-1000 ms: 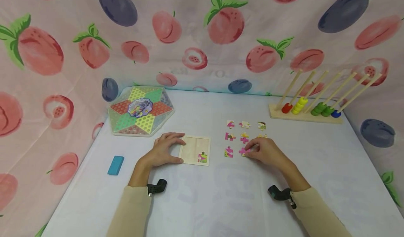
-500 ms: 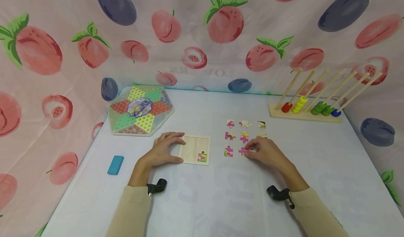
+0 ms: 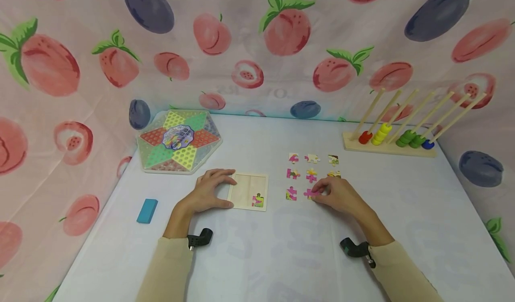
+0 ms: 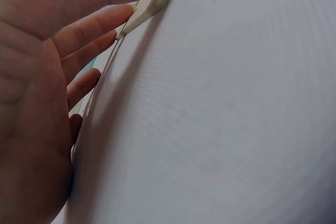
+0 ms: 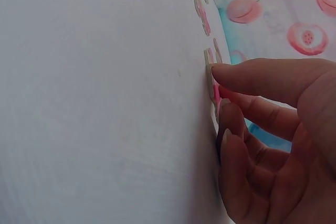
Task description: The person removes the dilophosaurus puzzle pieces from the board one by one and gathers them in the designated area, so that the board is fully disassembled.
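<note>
My left hand point(image 3: 207, 190) lies at the left side of a shallow square wooden puzzle tray point(image 3: 243, 188). Its spread thumb and fingers touch the tray's rim. One pink and green jigsaw piece point(image 3: 258, 200) sits in the tray's lower right corner. To the right, my right hand point(image 3: 339, 194) pinches a pink jigsaw piece point(image 3: 308, 193), whose right part is hidden under the fingertips. In the right wrist view, the thumb presses the edge of this piece point(image 5: 216, 93), close to the table. Several other pieces, among them a pink and green one point(image 3: 291, 193), are laid out in rows beside it.
A hexagonal Chinese checkers board point(image 3: 179, 141) lies at the back left. Nearer, left of the left hand, is a blue block point(image 3: 147, 210). A wooden counting rack point(image 3: 390, 147) with upright rods and coloured beads stands at the back right, before the fruit-patterned cloth point(image 3: 277, 82).
The pinched piece and the right fingertips have shifted very slightly left. My left hand and the tray have stayed put.
</note>
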`<move>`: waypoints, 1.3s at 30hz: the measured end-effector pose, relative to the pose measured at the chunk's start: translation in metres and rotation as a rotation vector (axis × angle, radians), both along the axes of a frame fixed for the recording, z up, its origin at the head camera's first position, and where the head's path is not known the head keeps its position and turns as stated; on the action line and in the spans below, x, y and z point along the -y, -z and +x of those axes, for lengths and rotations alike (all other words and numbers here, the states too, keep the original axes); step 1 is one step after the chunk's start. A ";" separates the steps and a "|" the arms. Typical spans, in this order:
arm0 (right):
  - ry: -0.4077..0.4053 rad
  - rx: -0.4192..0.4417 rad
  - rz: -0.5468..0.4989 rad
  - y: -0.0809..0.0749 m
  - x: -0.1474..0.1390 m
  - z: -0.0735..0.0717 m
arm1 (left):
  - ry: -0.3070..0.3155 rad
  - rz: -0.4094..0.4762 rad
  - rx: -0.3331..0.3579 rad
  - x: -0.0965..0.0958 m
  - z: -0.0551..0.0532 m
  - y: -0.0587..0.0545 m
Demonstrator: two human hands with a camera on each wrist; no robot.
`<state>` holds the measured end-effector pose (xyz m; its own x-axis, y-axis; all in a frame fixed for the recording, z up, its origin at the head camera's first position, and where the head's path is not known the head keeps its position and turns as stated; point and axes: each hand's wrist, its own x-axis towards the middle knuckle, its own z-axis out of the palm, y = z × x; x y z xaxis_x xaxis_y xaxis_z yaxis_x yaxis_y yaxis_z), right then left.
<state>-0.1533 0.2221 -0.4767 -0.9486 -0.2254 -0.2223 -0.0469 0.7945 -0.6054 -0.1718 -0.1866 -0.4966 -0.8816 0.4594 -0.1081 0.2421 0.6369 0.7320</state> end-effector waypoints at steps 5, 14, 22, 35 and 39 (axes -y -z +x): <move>-0.018 -0.014 0.000 0.000 0.000 0.001 | -0.002 0.006 0.003 0.000 0.000 0.000; -0.039 -0.017 -0.006 0.000 -0.001 0.002 | -0.002 0.008 0.002 0.001 0.001 0.000; -0.046 -0.021 0.023 -0.005 -0.001 0.002 | -0.002 0.011 0.006 0.000 0.001 -0.001; -0.063 -0.031 -0.047 -0.034 0.009 -0.011 | -0.001 0.008 -0.003 0.001 0.000 0.001; -0.086 -0.062 -0.096 -0.039 0.017 -0.015 | -0.003 0.011 -0.001 0.001 0.000 0.000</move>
